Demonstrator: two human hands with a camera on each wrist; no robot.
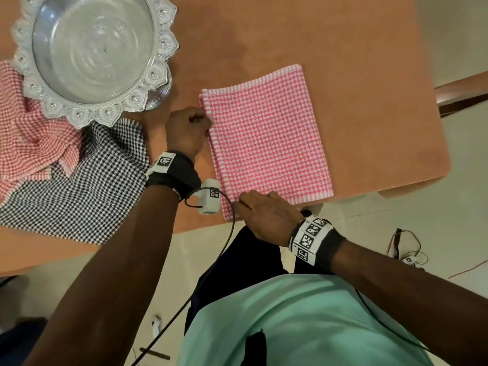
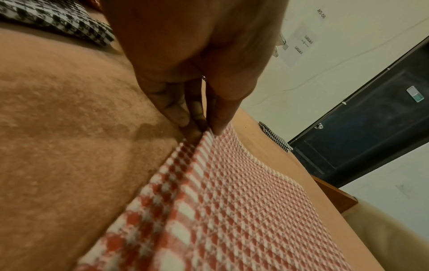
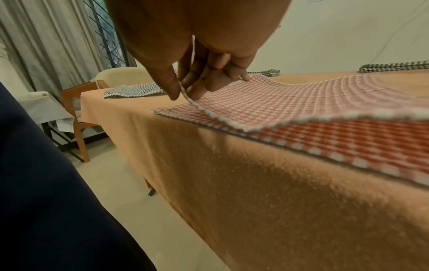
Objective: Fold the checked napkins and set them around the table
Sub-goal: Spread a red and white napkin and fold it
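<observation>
A pink checked napkin (image 1: 266, 138), folded double, lies flat on the orange table (image 1: 343, 48) near its front right corner. My left hand (image 1: 207, 120) pinches the napkin's left edge between thumb and fingertips (image 2: 218, 126), low on the cloth (image 2: 232, 201). My right hand (image 1: 241, 204) holds the near edge at the table's front. In the right wrist view its thumb and fingers (image 3: 174, 91) pinch the top layer (image 3: 301, 102) and lift it slightly off the layer beneath.
A black-and-white checked napkin (image 1: 79, 186) and a red checked napkin (image 1: 26, 138) lie unfolded at left, partly under a silver bowl (image 1: 95, 48). Folded black checked napkins (image 3: 132, 89) sit at far places. A chair (image 3: 76, 113) stands beyond the table end.
</observation>
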